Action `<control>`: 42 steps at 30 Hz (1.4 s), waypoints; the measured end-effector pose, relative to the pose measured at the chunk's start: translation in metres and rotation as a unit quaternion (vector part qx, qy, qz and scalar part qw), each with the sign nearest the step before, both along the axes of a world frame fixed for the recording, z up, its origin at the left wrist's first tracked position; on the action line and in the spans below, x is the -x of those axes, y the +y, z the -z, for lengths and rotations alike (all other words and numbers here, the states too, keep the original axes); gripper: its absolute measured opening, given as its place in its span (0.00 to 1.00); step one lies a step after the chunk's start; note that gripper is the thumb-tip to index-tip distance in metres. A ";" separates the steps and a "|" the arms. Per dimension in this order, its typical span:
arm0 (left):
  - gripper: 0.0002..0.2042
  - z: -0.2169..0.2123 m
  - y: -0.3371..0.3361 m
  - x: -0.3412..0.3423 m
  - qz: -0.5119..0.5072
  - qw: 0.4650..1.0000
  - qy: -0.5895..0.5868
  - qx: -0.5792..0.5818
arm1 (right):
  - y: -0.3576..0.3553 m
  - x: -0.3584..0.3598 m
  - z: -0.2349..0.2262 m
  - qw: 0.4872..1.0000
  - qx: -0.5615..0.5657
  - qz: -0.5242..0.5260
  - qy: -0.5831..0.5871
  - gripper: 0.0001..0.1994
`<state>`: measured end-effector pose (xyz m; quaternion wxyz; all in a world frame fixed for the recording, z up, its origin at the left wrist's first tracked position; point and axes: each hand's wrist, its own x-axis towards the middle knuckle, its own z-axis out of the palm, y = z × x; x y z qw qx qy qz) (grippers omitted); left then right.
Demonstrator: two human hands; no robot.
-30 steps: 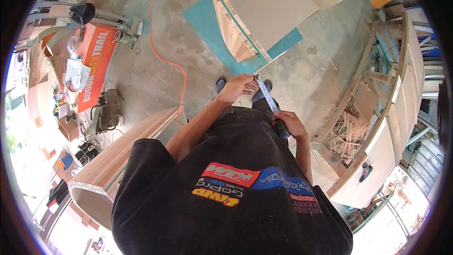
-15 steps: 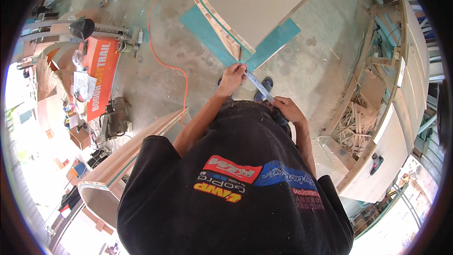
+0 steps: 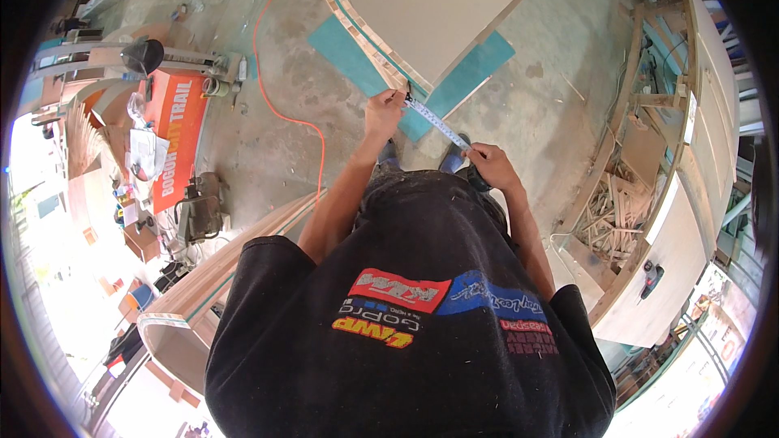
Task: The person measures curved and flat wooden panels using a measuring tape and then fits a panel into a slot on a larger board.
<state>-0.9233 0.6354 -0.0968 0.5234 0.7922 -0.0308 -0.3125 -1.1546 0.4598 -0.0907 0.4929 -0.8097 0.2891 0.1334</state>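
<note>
The left hand (image 3: pixel 385 113) pinches the end of a tape measure with a narrow, white, marked blade (image 3: pixel 439 123), fingers closed narrowly on it. The right hand (image 3: pixel 493 166) is wrapped around the tape's rounded black case (image 3: pixel 479 179), its thumb and fingers closed where the blade comes out. The tape measure is stretched straight between the two hands, slanting down from the left hand to the right, in front of the wearer's black printed T-shirt (image 3: pixel 479 373).

Just beyond the left hand is the pointed corner of a large curved panel of pale wood with a layered edge and a green stripe (image 3: pixel 438 12); whether the blade's tip touches it I cannot tell. Under that corner, beyond both hands, a flat teal sheet (image 3: pixel 475 73) lies on the grey concrete floor (image 3: pixel 276 154). Below the blade, between the hands, a dark shoe (image 3: pixel 454 154) shows.

To the left of the left hand, a thin orange cord (image 3: pixel 322 150) winds over the floor; well apart on that side hangs a red-orange banner with pale lettering (image 3: pixel 180 142). Well to the right of the right hand, thin pale wood scraps (image 3: pixel 617 223) are heaped inside a long wooden frame (image 3: pixel 596 178), and nearer the wearer a dark handheld power tool (image 3: pixel 651 277) rests on a flat pale wooden panel (image 3: pixel 641 320).
</note>
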 end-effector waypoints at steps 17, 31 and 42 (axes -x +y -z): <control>0.13 0.077 0.009 0.007 -0.181 0.866 0.249 0.393 | 0.026 -0.008 0.010 0.981 -0.179 0.028 -0.064 0.21; 0.12 0.084 -0.006 -0.008 -0.192 0.861 0.285 0.374 | 0.008 -0.024 0.028 0.988 -0.030 0.052 -0.144 0.15; 0.12 0.072 -0.021 0.001 -0.268 0.883 0.210 0.324 | 0.011 -0.026 0.026 0.992 0.001 0.060 -0.113 0.14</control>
